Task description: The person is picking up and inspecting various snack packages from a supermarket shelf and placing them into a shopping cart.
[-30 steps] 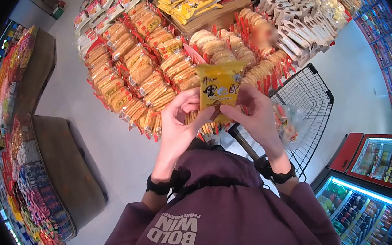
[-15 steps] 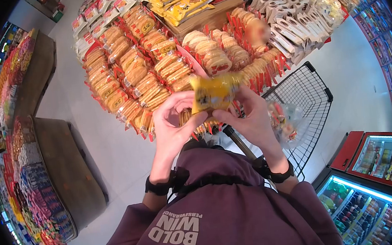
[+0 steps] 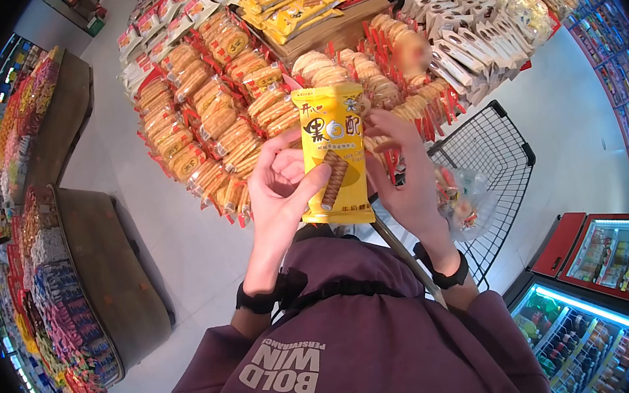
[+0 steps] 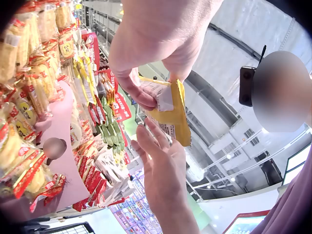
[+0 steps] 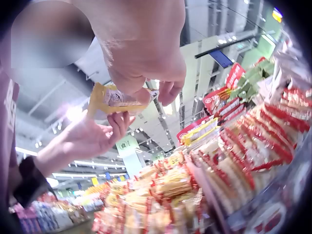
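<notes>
In the head view an upright yellow snack packet faces the camera, with dark lettering and a picture of a brown stick snack. My left hand pinches its left side, thumb on the front and fingers behind. My right hand is at the right edge, fingers loosely bent; firm contact cannot be told. The left wrist view shows the packet's printed back under my left hand, with my right hand below. In the right wrist view, the packet lies between my right hand and left hand.
Beyond the hands is a display of wrapped biscuits, with yellow packets in a raised box. A wire cart holding a clear bag stands at the right. Lower right are lit coolers; a wooden display is at the left.
The packet has turned from tilted and blurred to upright, its whole front showing. My left thumb has moved onto its front, and my right thumb has come off its lower middle to the right edge.
</notes>
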Tool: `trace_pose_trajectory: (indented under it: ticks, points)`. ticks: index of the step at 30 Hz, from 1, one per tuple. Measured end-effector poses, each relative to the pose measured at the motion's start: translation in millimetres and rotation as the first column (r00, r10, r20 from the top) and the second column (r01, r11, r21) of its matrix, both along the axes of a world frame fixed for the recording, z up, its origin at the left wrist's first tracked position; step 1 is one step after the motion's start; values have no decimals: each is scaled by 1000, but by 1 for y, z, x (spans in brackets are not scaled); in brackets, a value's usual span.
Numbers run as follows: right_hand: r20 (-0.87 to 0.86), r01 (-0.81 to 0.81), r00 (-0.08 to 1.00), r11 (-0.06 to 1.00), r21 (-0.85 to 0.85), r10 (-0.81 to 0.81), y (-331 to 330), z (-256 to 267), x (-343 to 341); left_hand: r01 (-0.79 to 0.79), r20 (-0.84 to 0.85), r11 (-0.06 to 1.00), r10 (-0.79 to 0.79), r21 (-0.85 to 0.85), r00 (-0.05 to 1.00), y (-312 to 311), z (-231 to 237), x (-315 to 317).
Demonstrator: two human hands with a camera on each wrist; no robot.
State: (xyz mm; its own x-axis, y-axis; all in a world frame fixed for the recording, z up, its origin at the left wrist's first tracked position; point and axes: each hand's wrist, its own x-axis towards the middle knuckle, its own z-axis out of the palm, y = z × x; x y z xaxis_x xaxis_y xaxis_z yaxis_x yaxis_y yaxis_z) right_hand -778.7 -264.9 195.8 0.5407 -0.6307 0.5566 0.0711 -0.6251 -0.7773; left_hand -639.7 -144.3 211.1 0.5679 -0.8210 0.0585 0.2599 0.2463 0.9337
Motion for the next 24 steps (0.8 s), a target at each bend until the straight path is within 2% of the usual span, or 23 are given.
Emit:
trace_pose_trajectory:
  ticks: [3,4,7,8,9,10,12,13,15,18,21,24]
  points:
    - [-107,-15,994,925,-380,-27,-1,8,-5,13,-10,1000,-13,21,1000,1,-1,-3]
    - [-106,-15,994,913,-408,-31,-1,11,-6,21,-12,999,-20,29,1000,1,-1,-4]
    - [-120,-39,993,889,-457,-18,-3,14,-6,-88,141,993,77,79,987,6,-1,-6]
    - [-136,-61,991,891,-450,-1,-5,11,-6,-162,340,984,128,73,932,7,-3,-4]
    - [-151,-82,988,893,-443,16,-5,9,-6,-232,525,972,171,51,834,8,-6,0]
    - [-123,-94,991,933,-348,54,-4,7,-6,-293,686,956,204,14,699,8,-8,3]
    - [-58,-131,991,980,-149,123,1,4,-5,-206,682,976,197,-69,704,7,-3,4]
    - [-79,-110,992,990,-91,103,4,4,-6,-163,681,980,195,-112,705,7,-2,4]
    - [-119,-67,990,997,25,70,10,4,-7,-62,570,988,133,-143,811,10,-6,2]
    - [1,-97,995,987,130,98,15,7,-4,0,456,987,74,-160,887,6,-4,-8]
    - [4,-100,995,983,154,100,17,5,-5,-3,369,992,48,-122,928,8,-5,-12]
    - [-34,-99,994,982,160,105,20,9,-7,4,353,992,41,-125,935,10,-7,-10]
